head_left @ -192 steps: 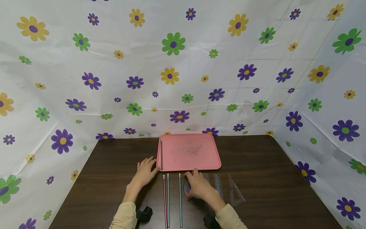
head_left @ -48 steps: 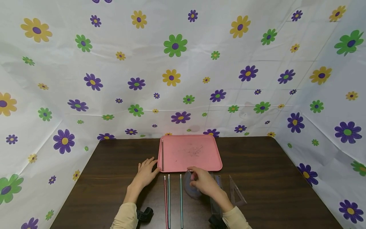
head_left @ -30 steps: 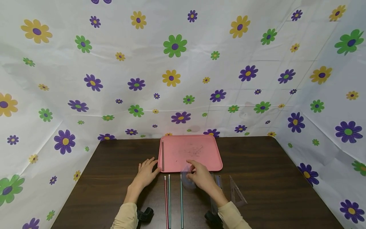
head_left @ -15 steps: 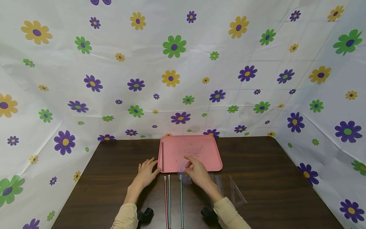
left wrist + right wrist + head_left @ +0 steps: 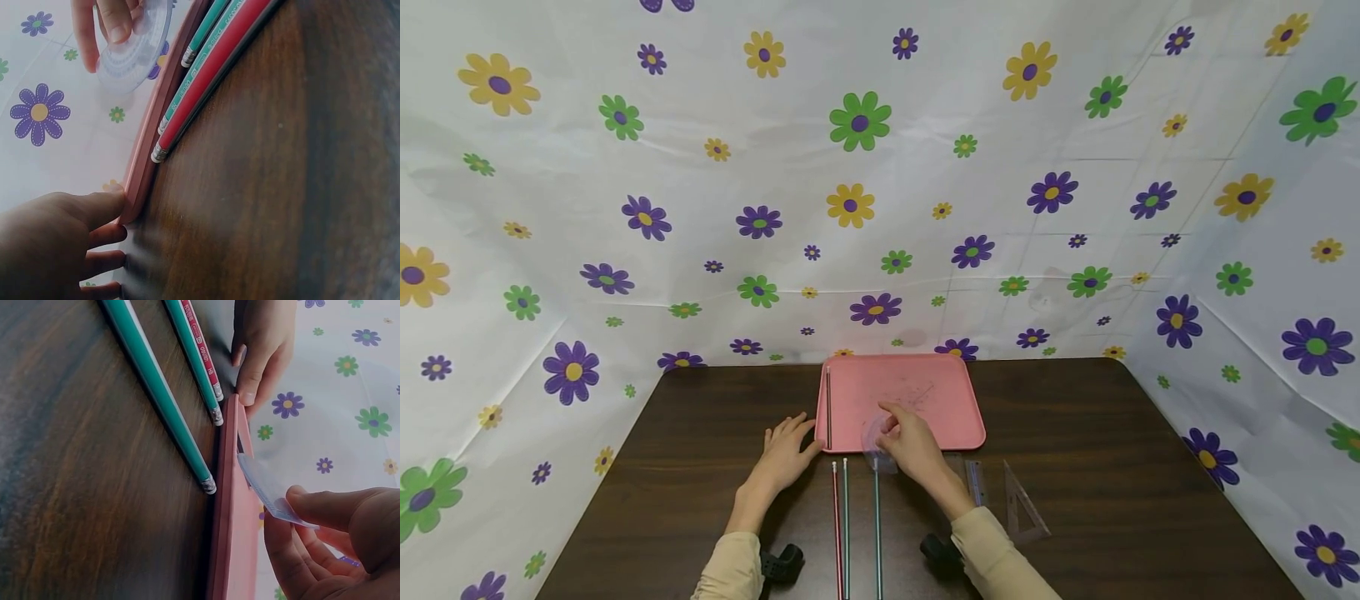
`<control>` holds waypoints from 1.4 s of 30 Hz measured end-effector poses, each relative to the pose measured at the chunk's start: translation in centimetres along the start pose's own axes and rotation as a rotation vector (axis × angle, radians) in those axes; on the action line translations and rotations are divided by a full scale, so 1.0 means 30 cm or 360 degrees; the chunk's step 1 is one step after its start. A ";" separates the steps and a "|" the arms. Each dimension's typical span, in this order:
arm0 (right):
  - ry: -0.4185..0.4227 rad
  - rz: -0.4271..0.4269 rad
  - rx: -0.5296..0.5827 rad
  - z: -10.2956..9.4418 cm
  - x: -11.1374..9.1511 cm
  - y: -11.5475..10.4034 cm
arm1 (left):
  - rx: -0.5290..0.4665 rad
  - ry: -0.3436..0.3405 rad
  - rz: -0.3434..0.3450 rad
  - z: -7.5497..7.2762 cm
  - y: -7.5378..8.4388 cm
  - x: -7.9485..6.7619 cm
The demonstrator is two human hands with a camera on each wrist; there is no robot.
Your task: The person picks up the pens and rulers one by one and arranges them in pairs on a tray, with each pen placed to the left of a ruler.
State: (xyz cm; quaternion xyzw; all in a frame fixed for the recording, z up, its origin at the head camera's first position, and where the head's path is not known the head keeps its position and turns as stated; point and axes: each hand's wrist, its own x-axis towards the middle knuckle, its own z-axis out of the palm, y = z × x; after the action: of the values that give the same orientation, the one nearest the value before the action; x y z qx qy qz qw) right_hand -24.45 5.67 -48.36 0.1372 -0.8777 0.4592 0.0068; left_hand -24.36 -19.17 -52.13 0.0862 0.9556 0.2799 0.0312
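Note:
My right hand [image 5: 913, 450] pinches a clear round-edged protractor [image 5: 871, 435] between thumb and fingers. The protractor hangs tilted over the near rim of a pink tray [image 5: 943, 408], as the right wrist view also shows. My left hand [image 5: 784, 457] rests at the tray's near left corner, its thumb touching the rim and its fingers stretched along the outside. Inside the tray, a dark pencil [image 5: 828, 408] lies along the left side. Before the tray lie a red pencil [image 5: 838, 533] and two green pencils [image 5: 159, 403], their eraser ends towards it.
Right of the pencils lie a clear ruler [image 5: 974, 482] and a clear triangular set square [image 5: 1024, 515], partly beside my right forearm. The dark wooden table [image 5: 1120, 467] meets a flower-patterned sheet [image 5: 1075, 275] at the back and sides.
My right hand has lifted the protractor from right of the pencils and carried it forward and left over the tray's near edge. My left hand stays at the tray corner.

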 end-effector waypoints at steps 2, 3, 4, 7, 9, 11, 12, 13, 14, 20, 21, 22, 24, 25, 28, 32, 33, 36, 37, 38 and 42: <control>0.0001 0.0006 -0.0006 0.003 0.007 -0.003 | 0.0003 0.0001 -0.0001 0.000 -0.001 0.000; 0.0003 0.0008 -0.0008 0.005 0.011 -0.005 | 0.0005 0.0001 -0.0001 0.000 -0.002 0.000; 0.0006 0.0018 -0.0011 0.006 0.015 -0.006 | 0.0006 0.0001 0.0000 0.001 -0.002 0.000; 0.0020 0.0021 -0.0030 0.013 0.028 -0.010 | 0.0007 0.0005 0.0004 0.000 -0.003 0.000; 0.0026 0.0023 -0.0031 0.019 0.036 -0.009 | 0.0002 0.0006 0.0003 0.000 -0.003 0.000; 0.0035 0.0016 -0.0038 0.025 0.045 -0.006 | 0.0001 0.0007 0.0004 0.001 -0.003 0.001; 0.0038 0.0014 -0.0038 0.028 0.049 -0.005 | 0.0003 0.0007 0.0004 0.002 -0.003 0.001; 0.0042 0.0011 -0.0035 0.031 0.052 -0.003 | 0.0003 0.0009 0.0006 0.003 -0.003 0.002; 0.0047 0.0013 -0.0031 0.033 0.055 -0.002 | 0.0003 0.0009 0.0006 0.003 -0.002 0.002; 0.0073 0.0009 -0.0030 0.050 0.073 0.002 | 0.0001 0.0011 0.0005 0.002 0.001 0.004; 0.0077 0.0010 -0.0033 0.053 0.076 0.002 | 0.0001 0.0013 0.0006 0.002 0.001 0.004; 0.0080 0.0010 -0.0033 0.056 0.080 0.001 | 0.0001 0.0014 0.0008 0.002 0.001 0.003; 0.0081 0.0005 -0.0036 0.062 0.087 0.000 | 0.0002 0.0012 0.0009 0.001 0.001 0.002; 0.0080 0.0003 -0.0034 0.066 0.091 0.000 | 0.0001 0.0011 0.0009 0.001 0.001 0.002; 0.0078 0.0015 -0.0039 0.075 0.102 -0.001 | -0.0007 0.0013 0.0012 0.000 0.000 0.001; 0.0086 0.0015 -0.0073 0.081 0.113 -0.002 | -0.0012 0.0019 0.0019 0.000 -0.001 0.002; 0.0086 0.0018 -0.0074 0.082 0.115 -0.003 | -0.0012 0.0020 0.0019 0.000 -0.001 0.003; 0.0086 0.0021 -0.0076 0.084 0.120 -0.004 | -0.0013 0.0025 0.0020 0.002 -0.002 0.004; 0.0085 0.0024 -0.0076 0.084 0.122 -0.005 | -0.0011 0.0026 0.0019 0.002 -0.001 0.004; 0.0085 0.0024 -0.0072 0.085 0.124 -0.005 | -0.0012 0.0027 0.0020 0.003 -0.001 0.004; 0.0090 0.0025 -0.0053 0.090 0.132 -0.007 | -0.0013 0.0035 0.0023 0.006 -0.003 0.004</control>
State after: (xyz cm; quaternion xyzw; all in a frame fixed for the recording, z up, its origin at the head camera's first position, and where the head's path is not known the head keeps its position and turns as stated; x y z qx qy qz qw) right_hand -27.90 2.44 -49.21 0.1170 -0.8857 0.4482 0.0304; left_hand -24.47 -19.14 -52.33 0.0898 0.9541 0.2849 0.0191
